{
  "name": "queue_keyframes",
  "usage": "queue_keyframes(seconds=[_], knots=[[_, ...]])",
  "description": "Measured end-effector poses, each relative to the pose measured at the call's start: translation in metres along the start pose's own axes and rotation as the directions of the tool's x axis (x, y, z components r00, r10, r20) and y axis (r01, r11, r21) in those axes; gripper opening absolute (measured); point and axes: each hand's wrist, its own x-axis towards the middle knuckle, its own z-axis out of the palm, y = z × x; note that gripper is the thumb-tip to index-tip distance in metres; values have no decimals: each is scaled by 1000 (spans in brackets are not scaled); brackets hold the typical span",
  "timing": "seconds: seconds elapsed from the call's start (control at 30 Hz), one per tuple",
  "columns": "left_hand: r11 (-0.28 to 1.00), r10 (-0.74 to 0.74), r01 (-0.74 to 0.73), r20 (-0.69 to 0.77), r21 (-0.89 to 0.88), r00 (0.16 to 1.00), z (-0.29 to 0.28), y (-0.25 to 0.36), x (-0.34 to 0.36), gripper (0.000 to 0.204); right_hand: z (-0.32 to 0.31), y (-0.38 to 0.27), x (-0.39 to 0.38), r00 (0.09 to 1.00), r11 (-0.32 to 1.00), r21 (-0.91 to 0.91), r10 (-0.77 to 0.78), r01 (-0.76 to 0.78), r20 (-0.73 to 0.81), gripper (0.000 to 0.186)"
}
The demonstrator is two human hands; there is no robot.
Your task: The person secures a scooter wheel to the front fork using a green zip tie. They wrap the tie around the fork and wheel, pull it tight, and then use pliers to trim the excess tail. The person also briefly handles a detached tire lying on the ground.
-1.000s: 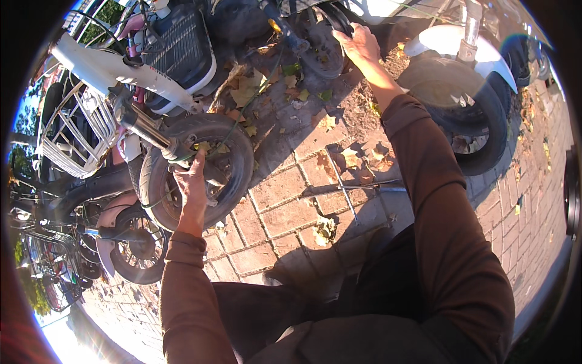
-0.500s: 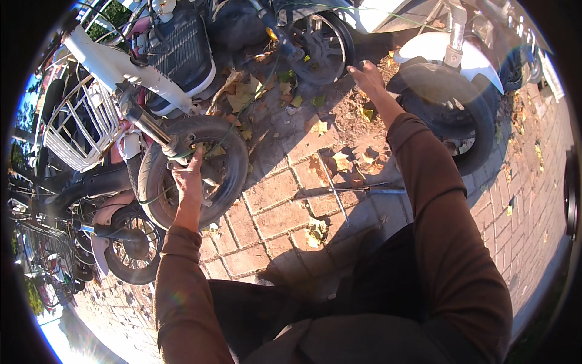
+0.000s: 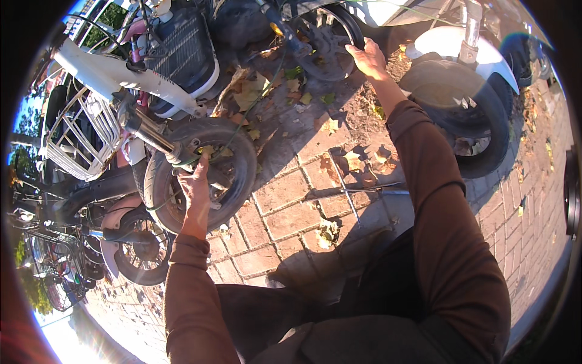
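Note:
My left hand [image 3: 194,185] is closed on the lower end of a silver front fork [image 3: 151,133], beside a black-tyred scooter wheel [image 3: 236,182], with a thin green cable running past it. My right hand [image 3: 370,60] reaches to the top centre, its fingers curled at the edge of another dark wheel [image 3: 348,27]; the contact is partly hidden. Below, thin crossed metal bars [image 3: 344,192] lie on the brick paving [image 3: 285,212] among dry leaves.
Parked scooters crowd the left and top, with a white wire basket [image 3: 82,130], a dark footboard [image 3: 179,51] and a further spoked wheel [image 3: 142,246]. At right stands a white-mudguarded scooter [image 3: 439,42] with a black front tyre [image 3: 491,145].
My right hand came down off the wheel's edge half a second ago and is now back up at it. My left hand stays on the fork.

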Motion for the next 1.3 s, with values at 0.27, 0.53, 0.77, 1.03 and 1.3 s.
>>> queue_keyframes(seconds=[0.27, 0.53, 0.77, 1.03, 1.3], knots=[[998, -1, 3, -22, 56, 1000, 0, 3, -3, 44, 6, -14, 12, 978, 983, -128, -151, 133, -146, 62], [999, 16, -16, -6, 51, 1000, -3, -1, -1, 46, 18, 50, -76, 908, 883, -445, 301, -150, 292, 44], [999, -5, 5, -11, 32, 1000, -3, -4, -1, 45, 10, 42, -32, 949, 992, -24, 122, -121, 292, 50], [995, 12, -9, -22, 100, 1000, -6, -9, 4, 52, 4, 3, -34, 997, 982, 178, 60, -67, 46, 61], [999, 53, -53, 16, 0, 998, 0, 1, -2, 43, 1, -13, -17, 993, 992, 111, -69, 58, 98, 61]])
